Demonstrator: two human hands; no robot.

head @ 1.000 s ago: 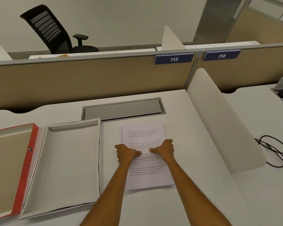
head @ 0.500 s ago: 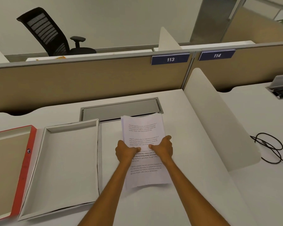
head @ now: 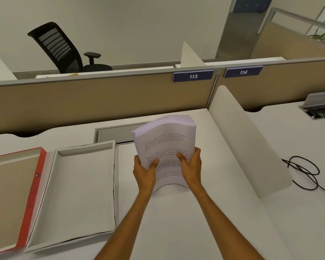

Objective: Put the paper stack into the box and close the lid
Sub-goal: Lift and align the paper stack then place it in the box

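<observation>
Two bare hands hold the paper stack (head: pixel 164 145) up off the white desk (head: pixel 176 222); the left hand (head: pixel 145 170) grips the left edge of the papers, with its thumb on the top sheet and its fingers under the pile; the right hand (head: pixel 190 168) grips the right edge the same way, thumb on top; both hands are closed tight on the papers. The stack is tilted up, so the far end is higher than the near end, and it bends a little in the middle; the top sheet has lines of small black print on it; the far edge shows many thin sheets. The open box (head: pixel 79 192) lies on the desk just to the left of the hands; it is white and shallow, and nothing is in it; the papers are beside it, not over it. The lid (head: pixel 35 186) lies upside down further left, right next to the box; it has a red rim and a brown inside. Behind the papers a grey flap (head: pixel 118 134) is set flat into the desk; a tan wall (head: pixel 92 102) stands at the back with a blue sign (head: pixel 193 76) that says 113; a black chair (head: pixel 62 49) is behind the wall; a black cable (head: pixel 308 173) lies in loops on the next desk to the right.
</observation>
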